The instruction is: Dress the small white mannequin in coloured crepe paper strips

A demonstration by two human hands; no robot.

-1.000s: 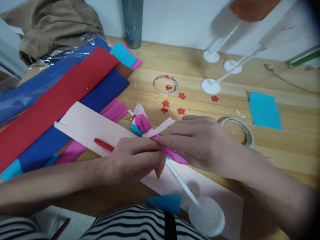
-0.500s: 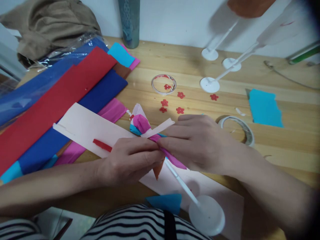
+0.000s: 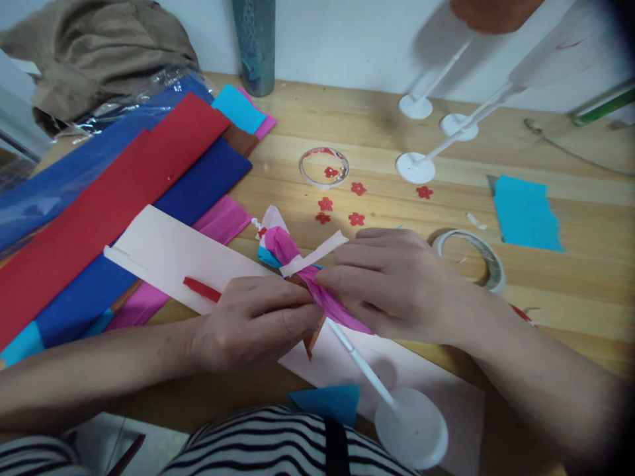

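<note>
A crepe-paper bundle in pink, blue and brown (image 3: 282,244) is wrapped about the top of a white rod (image 3: 364,363) with a round base (image 3: 411,426). My left hand (image 3: 262,317) is closed on the bundle's lower part, where a brown paper tip (image 3: 311,344) pokes out below the fingers. Pink crepe paper (image 3: 342,314) is pinched in my right hand (image 3: 397,284), just beside the left fingertips. A narrow white strip (image 3: 317,254) runs across the bundle towards my right knuckles. My fingers hide the join of paper and rod.
Red, blue and pink crepe sheets (image 3: 114,172) lie at left over a pale paper sheet (image 3: 169,244). Small red paper flowers (image 3: 356,219) are scattered ahead. Tape rolls (image 3: 496,268), white stands (image 3: 415,168), a blue piece (image 3: 528,213) and a tumbler (image 3: 255,53) are around.
My right fingers have shifted slightly up and away from the left ones, spreading the pink paper. More brown paper shows between the hands. The stand has hardly moved.
</note>
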